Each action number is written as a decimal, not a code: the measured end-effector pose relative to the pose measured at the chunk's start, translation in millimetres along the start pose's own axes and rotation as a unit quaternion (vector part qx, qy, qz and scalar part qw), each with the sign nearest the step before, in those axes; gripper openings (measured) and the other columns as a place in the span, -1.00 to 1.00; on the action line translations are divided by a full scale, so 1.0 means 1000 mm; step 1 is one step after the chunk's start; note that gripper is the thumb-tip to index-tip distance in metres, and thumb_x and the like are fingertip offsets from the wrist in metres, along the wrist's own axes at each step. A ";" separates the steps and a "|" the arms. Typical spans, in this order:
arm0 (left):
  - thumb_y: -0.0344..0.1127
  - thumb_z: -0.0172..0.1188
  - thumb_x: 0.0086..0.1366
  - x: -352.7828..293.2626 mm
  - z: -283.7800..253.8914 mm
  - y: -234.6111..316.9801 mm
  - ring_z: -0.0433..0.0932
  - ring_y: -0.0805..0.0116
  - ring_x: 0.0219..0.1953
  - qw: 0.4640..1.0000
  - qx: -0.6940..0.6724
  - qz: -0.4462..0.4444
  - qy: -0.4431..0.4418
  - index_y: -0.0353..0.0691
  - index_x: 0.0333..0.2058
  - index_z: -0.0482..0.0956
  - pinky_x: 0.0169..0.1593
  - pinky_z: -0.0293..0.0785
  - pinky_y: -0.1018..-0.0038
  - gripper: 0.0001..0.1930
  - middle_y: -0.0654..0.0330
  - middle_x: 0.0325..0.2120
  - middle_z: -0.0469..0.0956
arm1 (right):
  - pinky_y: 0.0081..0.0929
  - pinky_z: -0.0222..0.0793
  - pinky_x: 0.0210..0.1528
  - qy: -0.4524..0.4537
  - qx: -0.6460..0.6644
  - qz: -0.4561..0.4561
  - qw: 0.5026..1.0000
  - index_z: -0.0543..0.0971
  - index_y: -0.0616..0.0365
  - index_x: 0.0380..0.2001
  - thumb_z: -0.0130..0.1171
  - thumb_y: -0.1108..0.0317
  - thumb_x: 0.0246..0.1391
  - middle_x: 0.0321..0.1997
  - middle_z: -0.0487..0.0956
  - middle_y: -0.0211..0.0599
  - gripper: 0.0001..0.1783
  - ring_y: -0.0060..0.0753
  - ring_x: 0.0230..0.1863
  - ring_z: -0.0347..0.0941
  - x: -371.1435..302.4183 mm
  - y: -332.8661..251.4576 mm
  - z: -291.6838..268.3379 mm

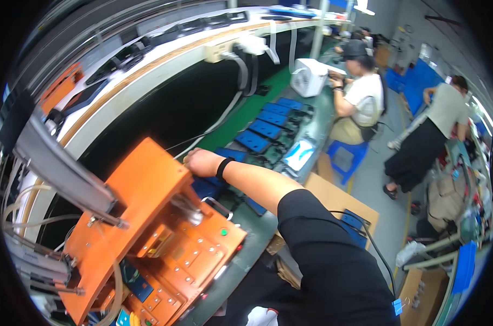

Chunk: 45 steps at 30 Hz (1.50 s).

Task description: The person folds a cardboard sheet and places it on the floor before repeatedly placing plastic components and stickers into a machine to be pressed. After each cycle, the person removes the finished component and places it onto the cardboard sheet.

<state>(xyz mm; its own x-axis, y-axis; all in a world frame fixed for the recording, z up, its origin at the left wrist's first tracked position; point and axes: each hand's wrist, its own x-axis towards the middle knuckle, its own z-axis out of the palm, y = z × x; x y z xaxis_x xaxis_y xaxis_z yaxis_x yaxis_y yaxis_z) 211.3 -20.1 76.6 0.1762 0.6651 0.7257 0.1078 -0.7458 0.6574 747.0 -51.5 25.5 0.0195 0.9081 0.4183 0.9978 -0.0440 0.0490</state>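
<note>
My right hand (203, 163) reaches across the bench from the lower right, with a black band (222, 169) on the wrist and a black sleeve above the elbow. Its fingers look curled in beside the top corner of an orange metal press fixture (149, 174); what they hold, if anything, is hidden. Just below and beyond the hand lie flat blue parts (204, 188), partly covered by my arm. Inside the fixture, another dark blue piece (139, 282) sits low among orange blocks. My left hand does not show.
Several blue plates (265, 129) with black parts line the green bench. A white shelf (176, 49) with sockets and cables runs along the back. Pneumatic cylinders (62, 157) and hoses crowd the left. A seated co-worker (363, 98) and a bending person (439, 119) are further off.
</note>
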 end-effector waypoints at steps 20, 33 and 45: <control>-0.06 -0.19 0.41 -0.024 -0.044 -0.061 0.40 -0.02 0.14 0.993 -0.067 -0.043 -0.089 -0.44 0.01 0.50 0.22 0.26 0.17 -0.47 -0.08 0.05 0.47 | -0.34 0.47 -0.27 0.067 0.392 0.217 0.892 0.61 0.29 -0.26 0.03 0.28 0.16 -0.37 0.62 -0.18 -0.71 -0.28 -0.41 0.55 -0.162 -0.265 -0.367; -0.30 -0.06 0.37 -0.011 -0.062 -0.048 0.40 0.11 0.06 0.993 -0.089 -0.052 -0.057 -0.37 -0.01 0.49 0.15 0.28 0.34 -0.67 0.01 0.01 0.48 | -0.14 0.52 0.00 0.057 0.282 -0.298 0.910 0.48 0.23 -0.37 0.36 0.44 -0.07 -0.27 0.57 -0.10 -0.75 0.01 -0.15 0.56 -0.016 -0.367 -0.204; -0.21 -0.05 0.41 -0.013 -0.061 -0.050 0.38 0.06 0.08 0.993 -0.082 -0.047 -0.064 -0.38 -0.01 0.49 0.19 0.23 0.26 -0.63 -0.01 0.00 0.49 | -0.01 0.25 0.27 -0.003 0.267 -0.165 0.950 0.50 0.26 -0.15 0.28 0.43 -0.10 0.11 0.44 0.06 -0.62 0.20 0.24 0.30 0.017 -0.384 -0.140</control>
<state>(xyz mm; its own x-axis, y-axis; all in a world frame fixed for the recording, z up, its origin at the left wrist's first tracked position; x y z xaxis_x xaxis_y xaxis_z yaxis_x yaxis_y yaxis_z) 143.7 11.5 46.7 0.2977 0.7130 0.6348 -0.0290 -0.6579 0.7525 355.1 -77.3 141.2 -0.3008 0.8386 0.4541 0.8395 0.4587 -0.2911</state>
